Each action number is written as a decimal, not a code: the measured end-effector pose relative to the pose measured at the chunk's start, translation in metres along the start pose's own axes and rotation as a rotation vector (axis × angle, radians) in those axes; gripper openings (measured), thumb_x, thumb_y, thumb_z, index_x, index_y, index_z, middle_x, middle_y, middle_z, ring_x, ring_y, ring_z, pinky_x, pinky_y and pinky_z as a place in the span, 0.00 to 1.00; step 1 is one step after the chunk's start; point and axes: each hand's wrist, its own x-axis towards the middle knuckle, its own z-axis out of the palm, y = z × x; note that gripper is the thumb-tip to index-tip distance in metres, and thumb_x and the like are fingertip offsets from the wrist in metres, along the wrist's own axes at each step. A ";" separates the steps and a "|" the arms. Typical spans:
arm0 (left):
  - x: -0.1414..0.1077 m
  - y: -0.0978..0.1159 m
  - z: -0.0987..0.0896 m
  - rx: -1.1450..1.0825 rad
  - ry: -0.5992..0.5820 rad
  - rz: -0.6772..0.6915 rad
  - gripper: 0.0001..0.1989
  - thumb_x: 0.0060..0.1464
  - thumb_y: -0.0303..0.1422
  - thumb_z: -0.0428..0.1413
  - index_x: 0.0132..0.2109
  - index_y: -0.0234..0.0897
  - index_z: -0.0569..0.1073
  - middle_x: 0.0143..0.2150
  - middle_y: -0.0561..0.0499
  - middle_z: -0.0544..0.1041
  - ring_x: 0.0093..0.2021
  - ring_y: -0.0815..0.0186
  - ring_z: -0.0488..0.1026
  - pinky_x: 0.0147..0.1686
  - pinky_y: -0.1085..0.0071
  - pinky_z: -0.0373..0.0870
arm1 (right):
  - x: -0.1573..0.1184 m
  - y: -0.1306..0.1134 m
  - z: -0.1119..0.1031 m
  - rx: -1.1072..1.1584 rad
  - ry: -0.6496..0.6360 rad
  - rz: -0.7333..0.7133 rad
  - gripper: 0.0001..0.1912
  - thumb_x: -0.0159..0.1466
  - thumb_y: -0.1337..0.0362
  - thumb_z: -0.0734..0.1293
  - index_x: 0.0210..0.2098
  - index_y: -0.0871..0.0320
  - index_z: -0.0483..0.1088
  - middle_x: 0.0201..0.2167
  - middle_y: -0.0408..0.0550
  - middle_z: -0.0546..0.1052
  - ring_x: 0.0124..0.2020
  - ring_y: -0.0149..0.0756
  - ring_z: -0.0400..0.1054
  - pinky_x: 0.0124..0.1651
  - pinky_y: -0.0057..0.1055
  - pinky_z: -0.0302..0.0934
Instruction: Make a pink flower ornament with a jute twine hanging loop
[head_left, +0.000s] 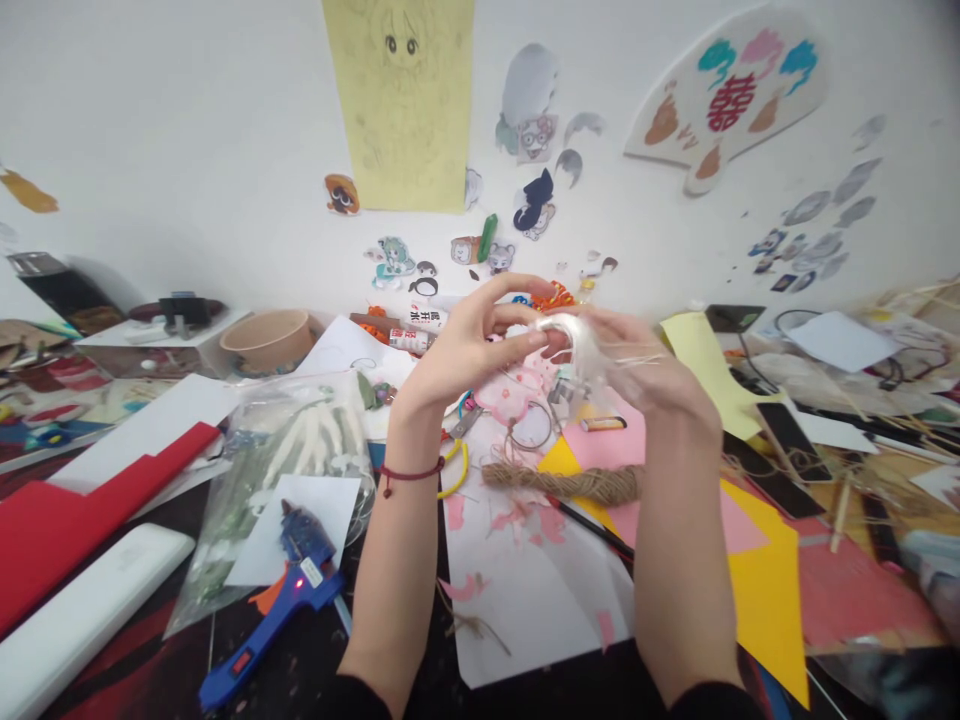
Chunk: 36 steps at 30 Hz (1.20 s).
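Observation:
A bundle of fine white silky thread (579, 345) hangs in a loop between my two hands above the cluttered desk. My left hand (480, 345), with a dark red cord on its wrist, is closed, thumb and fingers pinching the left end of the bundle. My right hand (645, 365) is blurred by motion; its fingers curl around the other side of the thread, and loose strands trail over it. Just below the hands lies a pink patterned piece (504, 398), partly hidden by my left hand. A hank of brown twine (562, 482) rests nearer on white paper (540, 610).
A blue glue gun (307, 580) with a lit red light lies at left, beside a clear plastic bag (247, 500). Scissors (466, 420) are partly behind my left wrist. Yellow paper (776, 590) and phones (793, 440) lie right; a pinkish bowl (270, 340) stands back left.

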 end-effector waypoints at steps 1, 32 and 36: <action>-0.001 0.001 0.000 0.029 -0.041 -0.001 0.20 0.56 0.35 0.64 0.54 0.39 0.69 0.39 0.50 0.78 0.42 0.65 0.78 0.33 0.74 0.70 | -0.001 -0.001 -0.001 0.045 0.041 0.002 0.23 0.67 0.42 0.66 0.50 0.50 0.77 0.47 0.48 0.82 0.44 0.39 0.77 0.47 0.36 0.71; 0.018 -0.025 0.029 0.682 0.006 -0.045 0.18 0.61 0.35 0.57 0.24 0.36 0.63 0.24 0.56 0.66 0.28 0.70 0.61 0.32 0.69 0.55 | -0.013 -0.026 0.019 -0.076 0.604 -0.151 0.10 0.59 0.59 0.77 0.26 0.58 0.80 0.20 0.45 0.78 0.19 0.31 0.74 0.25 0.26 0.71; 0.019 -0.027 0.030 0.830 0.076 0.032 0.14 0.61 0.29 0.53 0.26 0.36 0.69 0.23 0.55 0.67 0.28 0.69 0.63 0.33 0.69 0.55 | -0.015 -0.029 0.020 -0.091 0.666 -0.186 0.09 0.60 0.60 0.76 0.27 0.58 0.80 0.20 0.44 0.78 0.18 0.30 0.72 0.25 0.26 0.71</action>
